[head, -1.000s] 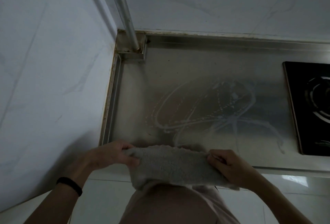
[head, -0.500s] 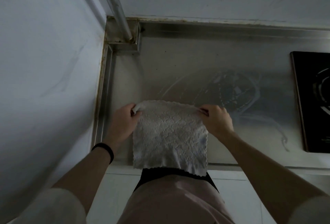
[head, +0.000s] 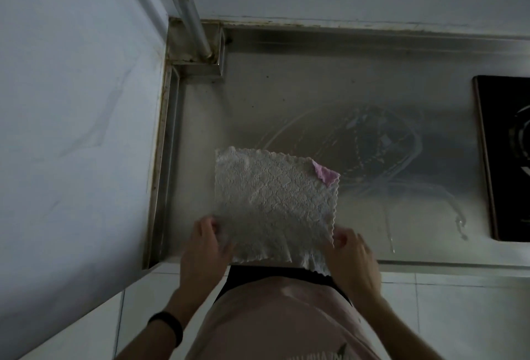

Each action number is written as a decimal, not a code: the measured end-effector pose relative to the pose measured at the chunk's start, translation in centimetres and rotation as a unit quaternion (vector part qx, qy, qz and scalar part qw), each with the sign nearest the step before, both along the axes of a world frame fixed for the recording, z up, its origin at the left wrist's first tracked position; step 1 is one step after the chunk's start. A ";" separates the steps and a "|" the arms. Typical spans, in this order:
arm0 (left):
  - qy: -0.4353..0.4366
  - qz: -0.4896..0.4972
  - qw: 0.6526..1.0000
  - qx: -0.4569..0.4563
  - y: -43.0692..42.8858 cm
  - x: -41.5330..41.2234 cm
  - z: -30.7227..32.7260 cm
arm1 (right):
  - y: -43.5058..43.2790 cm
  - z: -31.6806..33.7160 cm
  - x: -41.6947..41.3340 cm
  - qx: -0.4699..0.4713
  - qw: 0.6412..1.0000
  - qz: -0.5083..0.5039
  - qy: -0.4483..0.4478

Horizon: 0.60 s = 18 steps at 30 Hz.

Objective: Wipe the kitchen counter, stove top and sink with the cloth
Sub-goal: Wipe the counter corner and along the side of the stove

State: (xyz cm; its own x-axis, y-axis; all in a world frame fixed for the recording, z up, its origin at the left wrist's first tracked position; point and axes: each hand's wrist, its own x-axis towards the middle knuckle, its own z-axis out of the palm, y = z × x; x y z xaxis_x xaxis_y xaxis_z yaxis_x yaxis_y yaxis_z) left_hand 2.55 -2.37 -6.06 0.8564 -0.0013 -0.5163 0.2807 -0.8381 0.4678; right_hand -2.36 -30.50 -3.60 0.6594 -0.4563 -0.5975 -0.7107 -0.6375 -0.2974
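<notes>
Two hands working one cloth. Counter (head: 286,96) is running wide and steel, wet streaks (head: 372,144) showing at its middle. Stove top (head: 504,159) is sitting at the counter's right end. Cloth (head: 272,202) is lying spread on the counter's left-front part, its hem hanging over the front edge. Left hand (head: 205,248) and right hand (head: 354,256) are each pinching a near corner. I am judging the counter wipe as just starting. Next move is calling for a palm pressed flat, then sweeping.
</notes>
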 end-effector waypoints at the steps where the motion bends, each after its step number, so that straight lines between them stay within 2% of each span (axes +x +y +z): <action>1: 0.015 0.014 1.000 0.002 0.1 -0.9 -0.2 | 0.5 -0.3 -1.4 0.008 0.999 -0.002 0.040; 4: 0.014 0.004 0.999 0.035 0.3 -1.9 -0.6 | 1.9 -0.8 -3.2 -0.002 0.996 -0.018 0.087; 8: 0.008 -0.021 0.998 0.055 0.3 -2.0 -1.1 | 2.1 -1.2 -2.7 -0.013 0.999 -0.023 0.047; 11: 0.003 0.010 1.000 0.002 0.7 -2.1 -1.2 | 1.1 -0.8 -2.9 0.012 0.999 -0.034 0.022; 16: 0.048 0.046 0.995 -0.074 2.9 -4.1 -0.9 | -1.2 -0.4 -4.9 0.044 0.992 -0.027 0.111; 18: 0.044 0.039 0.995 -0.085 3.5 -4.4 -0.4 | -1.8 -0.3 -5.0 0.056 0.993 -0.031 0.099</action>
State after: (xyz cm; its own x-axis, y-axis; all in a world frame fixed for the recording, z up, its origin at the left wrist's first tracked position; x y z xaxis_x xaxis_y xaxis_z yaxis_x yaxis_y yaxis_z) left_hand -1.84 1.17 -6.43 0.8087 -0.0300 -0.5874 0.3880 -0.7234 0.5711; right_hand -7.33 -32.33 -3.91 0.4969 -0.4151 -0.7621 -0.7991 -0.5614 -0.2152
